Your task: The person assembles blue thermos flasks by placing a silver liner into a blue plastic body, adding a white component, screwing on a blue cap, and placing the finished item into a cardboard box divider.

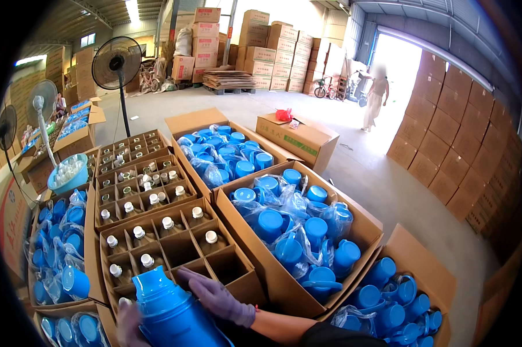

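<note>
A large blue plastic flask casing (pixel 171 315), shaped like a thermos jug with a narrower spouted top, leans to the left between my gloved hands at the lower edge. My right hand (pixel 221 298), in a purple glove, lies along its right side near the shoulder, fingers stretched out. On the other side, motion smears my left hand (pixel 131 325), and its fingers cannot be made out. Just beyond stands a divided carton (pixel 177 250) of glass bottles with white caps, such as this bottle (pixel 168 224); some compartments hold no bottle.
Right of the divided carton, an open box (pixel 258 267) holds blue jugs in clear plastic. More jug boxes stand at lower right (pixel 428 272) and left (pixel 90 254). A blue basin (pixel 70 184) and a standing fan (pixel 117 66) are farther off. A person (pixel 376 101) is by the doorway.
</note>
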Demonstrator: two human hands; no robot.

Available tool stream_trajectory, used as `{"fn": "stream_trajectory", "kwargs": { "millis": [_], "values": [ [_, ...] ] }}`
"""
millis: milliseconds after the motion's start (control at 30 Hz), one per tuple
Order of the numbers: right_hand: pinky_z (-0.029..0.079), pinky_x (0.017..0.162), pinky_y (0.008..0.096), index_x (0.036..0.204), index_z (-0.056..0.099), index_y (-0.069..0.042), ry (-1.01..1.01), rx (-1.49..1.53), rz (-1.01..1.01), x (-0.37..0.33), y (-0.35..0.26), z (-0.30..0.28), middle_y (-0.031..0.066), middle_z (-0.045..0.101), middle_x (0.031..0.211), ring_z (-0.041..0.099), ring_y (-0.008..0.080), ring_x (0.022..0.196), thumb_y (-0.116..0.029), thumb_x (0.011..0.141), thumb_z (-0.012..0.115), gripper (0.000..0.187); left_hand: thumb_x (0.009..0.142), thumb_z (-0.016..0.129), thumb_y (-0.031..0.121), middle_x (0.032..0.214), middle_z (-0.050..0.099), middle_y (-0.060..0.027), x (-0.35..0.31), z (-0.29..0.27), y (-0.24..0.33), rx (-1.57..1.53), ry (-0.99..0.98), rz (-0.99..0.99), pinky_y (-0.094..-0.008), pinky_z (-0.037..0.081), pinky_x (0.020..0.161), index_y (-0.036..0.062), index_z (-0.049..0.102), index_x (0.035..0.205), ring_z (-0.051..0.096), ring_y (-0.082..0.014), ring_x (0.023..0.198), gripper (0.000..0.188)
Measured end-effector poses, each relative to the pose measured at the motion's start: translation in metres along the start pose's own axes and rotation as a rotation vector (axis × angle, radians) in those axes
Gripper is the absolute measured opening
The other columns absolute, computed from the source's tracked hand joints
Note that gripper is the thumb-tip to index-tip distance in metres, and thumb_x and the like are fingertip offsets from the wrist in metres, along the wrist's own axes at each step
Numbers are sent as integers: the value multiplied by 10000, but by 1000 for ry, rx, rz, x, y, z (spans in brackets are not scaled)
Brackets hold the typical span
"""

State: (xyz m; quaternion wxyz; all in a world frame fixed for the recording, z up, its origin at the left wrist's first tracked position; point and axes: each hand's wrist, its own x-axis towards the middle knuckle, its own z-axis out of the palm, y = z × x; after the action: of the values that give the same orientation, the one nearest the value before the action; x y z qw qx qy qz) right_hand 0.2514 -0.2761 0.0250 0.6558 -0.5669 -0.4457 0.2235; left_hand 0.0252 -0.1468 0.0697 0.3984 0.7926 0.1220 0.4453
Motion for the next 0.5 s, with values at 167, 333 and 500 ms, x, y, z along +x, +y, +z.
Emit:
{"fn": "stream_trajectory", "kwargs": {
  "millis": [167,333,500],
  "values": [
    [257,1238,519,1526,485,-52,-187,-571,-340,-27,-64,46,170,441,1606,332,386,1525,-255,1054,548,517,1043,373,681,1493,522,-180,-28,-8,-108,-800,-33,-914,-435,387,1157,-39,422,1518,528,-293,1318,864],
    [352,1205,407,1584,360,-29,-197,133,382,-11,-20,2,171,506,1547,479,278,1434,-345,1078,508,615,1065,389,563,1413,592,-224,-14,-6,0,-61,-114,-51,-513,364,1167,-66,584,1382,543,-373,1325,730],
    [535,1019,369,1388,575,-56,-400,945,556,21,74,24,119,662,1300,630,201,1220,-387,1115,434,452,985,393,725,1403,632,-184,41,19,65,382,-599,209,-589,280,1201,27,643,1383,470,-493,1399,841]
  ]
}}
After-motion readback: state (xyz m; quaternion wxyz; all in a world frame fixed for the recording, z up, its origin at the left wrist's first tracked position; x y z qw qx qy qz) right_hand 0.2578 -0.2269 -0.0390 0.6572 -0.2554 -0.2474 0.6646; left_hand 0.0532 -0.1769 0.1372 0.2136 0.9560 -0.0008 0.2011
